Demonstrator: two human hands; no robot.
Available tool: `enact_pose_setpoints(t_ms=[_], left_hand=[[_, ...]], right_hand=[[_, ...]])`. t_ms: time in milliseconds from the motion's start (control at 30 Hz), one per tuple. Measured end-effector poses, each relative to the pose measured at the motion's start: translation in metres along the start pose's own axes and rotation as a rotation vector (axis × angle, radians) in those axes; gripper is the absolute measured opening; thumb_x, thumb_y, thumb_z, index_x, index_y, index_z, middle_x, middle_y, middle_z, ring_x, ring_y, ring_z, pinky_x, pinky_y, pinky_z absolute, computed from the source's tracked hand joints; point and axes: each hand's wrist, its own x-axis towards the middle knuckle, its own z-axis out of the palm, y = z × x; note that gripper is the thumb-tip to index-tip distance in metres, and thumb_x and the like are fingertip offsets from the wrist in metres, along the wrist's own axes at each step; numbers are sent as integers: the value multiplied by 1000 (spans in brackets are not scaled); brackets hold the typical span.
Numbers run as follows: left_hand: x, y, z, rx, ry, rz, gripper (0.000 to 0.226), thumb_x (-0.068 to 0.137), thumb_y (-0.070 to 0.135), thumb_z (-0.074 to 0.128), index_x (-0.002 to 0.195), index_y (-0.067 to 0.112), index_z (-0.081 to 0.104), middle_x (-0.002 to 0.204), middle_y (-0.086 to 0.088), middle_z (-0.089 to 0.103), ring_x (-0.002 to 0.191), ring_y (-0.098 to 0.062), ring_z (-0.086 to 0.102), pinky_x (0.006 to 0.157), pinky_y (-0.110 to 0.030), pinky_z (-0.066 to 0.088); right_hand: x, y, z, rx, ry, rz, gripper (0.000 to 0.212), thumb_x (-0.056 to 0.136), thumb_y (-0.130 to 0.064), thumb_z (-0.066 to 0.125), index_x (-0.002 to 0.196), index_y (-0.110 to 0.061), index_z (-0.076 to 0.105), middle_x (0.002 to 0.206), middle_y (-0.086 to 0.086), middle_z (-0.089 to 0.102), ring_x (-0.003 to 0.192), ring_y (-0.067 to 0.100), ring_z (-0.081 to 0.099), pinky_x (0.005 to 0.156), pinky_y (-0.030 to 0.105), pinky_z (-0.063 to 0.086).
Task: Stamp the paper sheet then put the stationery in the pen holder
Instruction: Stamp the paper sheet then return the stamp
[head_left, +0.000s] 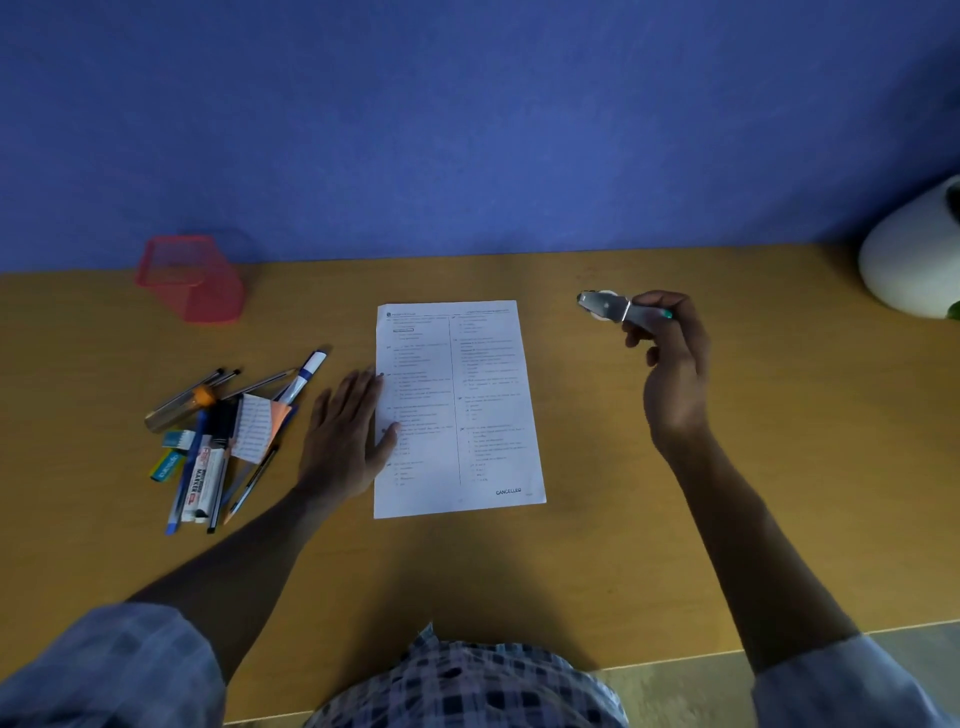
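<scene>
A printed paper sheet (457, 410) lies in the middle of the wooden desk (597, 519), with a dark "CANCELLED" mark near its bottom right corner. My left hand (348, 436) rests flat on the sheet's left edge, fingers spread. My right hand (670, 364) is raised to the right of the sheet and grips a grey stamp (608, 305), which points left. A red mesh pen holder (192, 278) stands at the back left by the wall. A pile of stationery (223, 436) with pens, pencils, markers, erasers and sticky notes lies left of my left hand.
A white rounded pot (909, 260) sits at the desk's far right against the blue wall. The desk's front edge runs near my body, with floor visible at the lower right.
</scene>
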Motion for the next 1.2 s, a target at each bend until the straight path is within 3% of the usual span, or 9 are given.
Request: enact_pose_setpoints(t_ms=[167, 300, 467, 600, 967, 1200], left_hand=[[0, 0, -2, -4, -9, -5, 73, 96, 60, 25, 155, 18, 19, 163, -2, 20, 152, -20, 13, 122, -50, 17], [0, -1, -2, -1, -17, -7, 73, 96, 61, 23, 155, 19, 17, 163, -1, 19, 152, -19, 11, 122, -50, 17], [0, -1, -1, 4, -27, -13, 74, 96, 62, 23, 155, 19, 17, 163, -1, 18, 152, -18, 11, 122, -48, 16], [-1, 0, -1, 4, -24, -14, 74, 96, 63, 22, 155, 20, 18, 164, 0, 18, 152, -18, 11, 122, -48, 17], [-1, 1, -4, -9, -21, -12, 73, 96, 60, 26, 155, 18, 20, 163, -2, 21, 151, -20, 14, 121, -50, 19], [-1, -3, 0, 8, -34, -17, 72, 97, 61, 27, 155, 20, 17, 163, 1, 18, 152, -16, 11, 121, -48, 19]], right_hand=[[33, 42, -13, -269, 47, -63, 17, 98, -18, 52, 105, -4, 60, 99, 7, 68, 91, 22, 61, 80, 39, 49], [61, 66, -24, -496, 66, -114, 23, 95, -31, 57, 111, -15, 61, 104, -1, 68, 94, 10, 61, 79, 32, 50], [90, 91, -32, -641, 86, -85, 25, 89, -29, 62, 112, -18, 64, 109, 5, 71, 100, 23, 65, 81, 38, 53], [106, 110, -34, -741, 89, -46, 29, 87, -27, 65, 115, -17, 64, 114, 8, 71, 102, 28, 66, 80, 35, 52], [126, 138, -28, -805, 123, 86, 29, 82, -27, 69, 110, -22, 66, 106, 9, 74, 93, 28, 69, 74, 39, 57], [127, 158, -28, -793, 149, 74, 28, 89, -21, 62, 115, -15, 69, 110, 14, 72, 98, 30, 68, 74, 29, 50]])
